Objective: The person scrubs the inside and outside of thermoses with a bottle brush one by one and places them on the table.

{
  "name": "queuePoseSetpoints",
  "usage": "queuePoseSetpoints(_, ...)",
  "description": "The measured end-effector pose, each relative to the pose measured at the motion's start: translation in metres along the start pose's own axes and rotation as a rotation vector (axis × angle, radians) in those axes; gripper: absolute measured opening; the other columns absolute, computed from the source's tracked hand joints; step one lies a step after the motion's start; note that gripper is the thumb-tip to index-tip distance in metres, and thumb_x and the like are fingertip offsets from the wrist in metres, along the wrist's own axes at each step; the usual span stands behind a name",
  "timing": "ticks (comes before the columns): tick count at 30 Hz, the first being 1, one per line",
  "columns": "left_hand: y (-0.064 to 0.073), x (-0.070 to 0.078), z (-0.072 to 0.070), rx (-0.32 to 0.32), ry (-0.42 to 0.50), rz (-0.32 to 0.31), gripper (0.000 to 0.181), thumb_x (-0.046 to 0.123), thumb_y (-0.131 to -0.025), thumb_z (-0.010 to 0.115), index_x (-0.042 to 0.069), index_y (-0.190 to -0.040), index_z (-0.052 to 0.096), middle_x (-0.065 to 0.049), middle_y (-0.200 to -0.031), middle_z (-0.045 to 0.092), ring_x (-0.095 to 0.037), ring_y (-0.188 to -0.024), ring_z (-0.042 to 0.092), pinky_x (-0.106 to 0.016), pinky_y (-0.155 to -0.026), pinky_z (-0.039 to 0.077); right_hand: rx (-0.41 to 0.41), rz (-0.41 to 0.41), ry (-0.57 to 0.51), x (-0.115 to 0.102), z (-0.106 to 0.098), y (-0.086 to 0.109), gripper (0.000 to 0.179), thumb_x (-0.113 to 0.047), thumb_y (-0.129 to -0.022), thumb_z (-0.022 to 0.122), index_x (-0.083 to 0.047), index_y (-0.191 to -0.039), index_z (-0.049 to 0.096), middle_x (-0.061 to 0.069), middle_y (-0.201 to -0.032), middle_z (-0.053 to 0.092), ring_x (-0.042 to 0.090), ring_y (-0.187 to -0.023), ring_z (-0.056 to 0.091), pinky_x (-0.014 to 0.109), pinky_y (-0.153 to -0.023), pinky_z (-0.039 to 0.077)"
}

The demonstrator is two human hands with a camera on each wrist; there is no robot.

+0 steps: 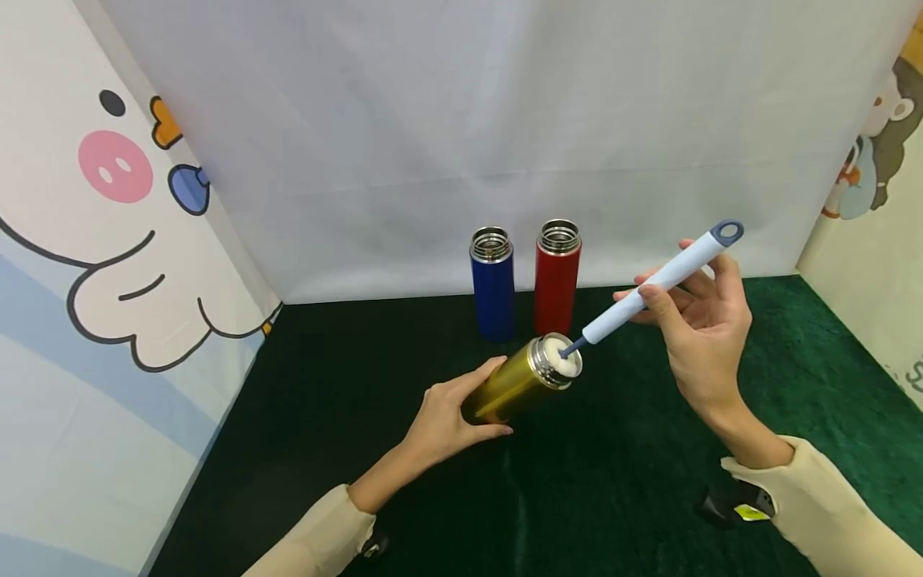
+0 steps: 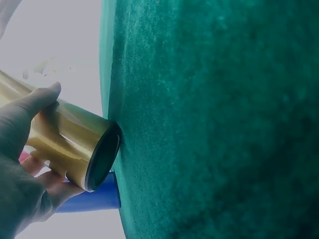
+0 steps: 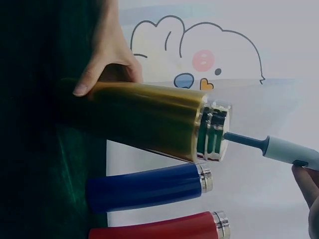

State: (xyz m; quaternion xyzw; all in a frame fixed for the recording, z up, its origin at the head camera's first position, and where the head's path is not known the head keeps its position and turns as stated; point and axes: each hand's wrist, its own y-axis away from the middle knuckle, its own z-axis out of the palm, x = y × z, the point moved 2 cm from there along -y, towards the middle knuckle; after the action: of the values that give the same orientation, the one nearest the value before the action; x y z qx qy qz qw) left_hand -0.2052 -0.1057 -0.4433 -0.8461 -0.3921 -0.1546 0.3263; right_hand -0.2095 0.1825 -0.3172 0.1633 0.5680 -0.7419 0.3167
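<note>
My left hand (image 1: 449, 409) grips a gold thermos bottle (image 1: 508, 389) around its lower body, tilted with its open mouth toward the right. In the left wrist view the dark base of the gold bottle (image 2: 65, 134) shows beyond the thumb. My right hand (image 1: 703, 328) pinches the pale blue handle of a bottle brush (image 1: 649, 296) that has a looped end. The brush's white sponge head (image 1: 561, 357) sits in the bottle's mouth, its lower part hidden inside. In the right wrist view the brush's thin neck (image 3: 246, 140) enters the steel rim.
Behind the gold bottle, a blue bottle (image 1: 493, 296) and a red bottle (image 1: 558, 288) stand upright without lids. Dark green cloth (image 1: 346, 361) covers the table. A white curtain (image 1: 433, 120) hangs at the back, with cartoon-printed panels (image 1: 115, 264) at the sides.
</note>
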Motion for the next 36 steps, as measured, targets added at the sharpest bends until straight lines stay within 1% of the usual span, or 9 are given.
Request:
queuePoseSetpoints(9, 0.000, -0.002, -0.002, -0.010, -0.002, -0.026, 0.092, 0.033, -0.076, 0.092, 0.026, -0.155, 0.044, -0.007, -0.137, 0.067, -0.022, -0.115, 0.070, -0.039, -0.094, 0.059, -0.038, 0.000, 0.003, 0.005, 0.001, 0.007, 0.045, 0.018, -0.093, 0.059, 0.006, -0.134, 0.047, 0.012, -0.102, 0.077, 0.023, -0.087, 0.079, 0.031, -0.073, 0.063)
queuePoseSetpoints(12, -0.001, -0.002, -0.002, -0.013, -0.004, -0.036, 0.093, 0.034, -0.076, 0.092, 0.027, -0.155, 0.043, -0.007, -0.138, 0.067, -0.021, -0.114, 0.070, -0.039, -0.093, 0.059, -0.126, 0.016, 0.017, 0.013, 0.004, 0.013, 0.046, 0.021, -0.091, 0.059, 0.007, -0.133, 0.048, 0.012, -0.106, 0.076, 0.022, -0.090, 0.079, 0.032, -0.074, 0.063)
queuePoseSetpoints(16, -0.002, -0.003, -0.002, -0.015, -0.012, -0.055, 0.093, 0.036, -0.077, 0.091, 0.027, -0.156, 0.042, -0.007, -0.138, 0.067, -0.021, -0.115, 0.069, -0.040, -0.093, 0.059, -0.254, 0.050, 0.141, 0.032, 0.012, 0.034, 0.045, 0.023, -0.086, 0.064, 0.014, -0.127, 0.049, 0.005, -0.113, 0.077, 0.015, -0.098, 0.077, 0.028, -0.080, 0.062)
queuePoseSetpoints(19, -0.002, -0.004, 0.000, -0.014, -0.008, -0.062, 0.094, 0.036, -0.077, 0.091, 0.026, -0.156, 0.041, -0.007, -0.139, 0.067, -0.021, -0.116, 0.069, -0.040, -0.094, 0.058, -0.295, 0.065, 0.234, 0.039, 0.017, 0.046, 0.045, 0.021, -0.085, 0.067, 0.016, -0.128, 0.052, -0.001, -0.116, 0.077, 0.010, -0.103, 0.075, 0.024, -0.086, 0.060)
queuePoseSetpoints(21, -0.001, -0.005, 0.000, -0.012, -0.002, -0.068, 0.095, 0.036, -0.077, 0.091, 0.027, -0.157, 0.040, -0.006, -0.138, 0.067, -0.021, -0.116, 0.069, -0.039, -0.094, 0.058, -0.313, 0.066, 0.248, 0.038, 0.019, 0.046, 0.049, 0.019, -0.087, 0.066, 0.014, -0.134, 0.052, -0.002, -0.119, 0.076, 0.010, -0.107, 0.074, 0.023, -0.090, 0.059)
queuePoseSetpoints(24, -0.001, -0.005, -0.001, -0.010, 0.005, -0.072, 0.096, 0.036, -0.077, 0.091, 0.030, -0.157, 0.038, -0.006, -0.138, 0.067, -0.020, -0.115, 0.069, -0.039, -0.094, 0.058, -0.298, 0.062, 0.216, 0.033, 0.019, 0.040, 0.055, 0.019, -0.091, 0.060, 0.011, -0.144, 0.045, -0.003, -0.123, 0.074, 0.010, -0.109, 0.073, 0.024, -0.090, 0.059)
queuePoseSetpoints(27, -0.001, -0.006, -0.002, -0.015, 0.007, -0.073, 0.096, 0.037, -0.078, 0.090, 0.031, -0.158, 0.037, -0.006, -0.138, 0.067, -0.020, -0.115, 0.069, -0.039, -0.094, 0.058, -0.241, 0.032, 0.148, 0.026, 0.016, 0.031, 0.055, 0.018, -0.097, 0.052, 0.008, -0.149, 0.037, 0.001, -0.120, 0.074, 0.013, -0.106, 0.075, 0.026, -0.083, 0.061)
queuePoseSetpoints(30, -0.001, -0.007, -0.003, -0.026, 0.004, -0.065, 0.096, 0.037, -0.077, 0.090, 0.029, -0.158, 0.038, -0.007, -0.138, 0.067, -0.020, -0.115, 0.069, -0.039, -0.094, 0.058, -0.177, -0.003, 0.109, 0.017, 0.012, 0.021, 0.051, 0.014, -0.101, 0.047, 0.006, -0.150, 0.035, 0.004, -0.114, 0.073, 0.015, -0.100, 0.076, 0.027, -0.077, 0.062)
queuePoseSetpoints(36, -0.003, -0.007, -0.003, -0.054, 0.009, -0.040, 0.096, 0.035, -0.077, 0.091, 0.028, -0.157, 0.038, -0.008, -0.137, 0.067, -0.021, -0.111, 0.069, -0.039, -0.091, 0.058, -0.101, -0.060, 0.085, 0.001, 0.003, 0.007, 0.049, 0.012, -0.101, 0.050, 0.005, -0.147, 0.037, 0.008, -0.108, 0.073, 0.017, -0.093, 0.077, 0.028, -0.074, 0.063)
